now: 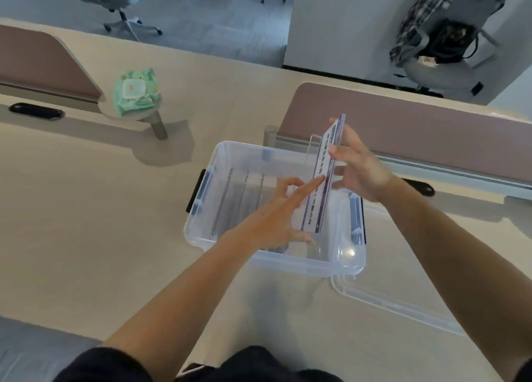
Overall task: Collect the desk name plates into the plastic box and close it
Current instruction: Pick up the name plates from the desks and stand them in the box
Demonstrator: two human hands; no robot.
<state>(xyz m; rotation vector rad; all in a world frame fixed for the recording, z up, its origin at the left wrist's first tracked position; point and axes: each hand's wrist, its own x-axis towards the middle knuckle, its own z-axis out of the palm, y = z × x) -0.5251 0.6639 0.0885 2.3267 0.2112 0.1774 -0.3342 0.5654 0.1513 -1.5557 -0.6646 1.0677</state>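
Note:
A clear plastic box [198, 234] stands open on the desk in front of me. Several name plates [241, 197] stand on edge inside it, at its left side. My right hand [357, 168] grips another clear acrylic name plate [316, 191] with a white and purple printed card, tilted over the box's right half. My left hand [273, 214] reaches over the box with its index finger straight and its tip touching the face of that plate. The box's clear lid [403, 304] lies flat on the desk to the right of the box.
A green pack of wipes [135, 92] sits on a small round stand at the back left. Brown desk dividers [417, 128] run behind the box and at far left. Black cable slots sit in the desk. Office chairs stand beyond the desk.

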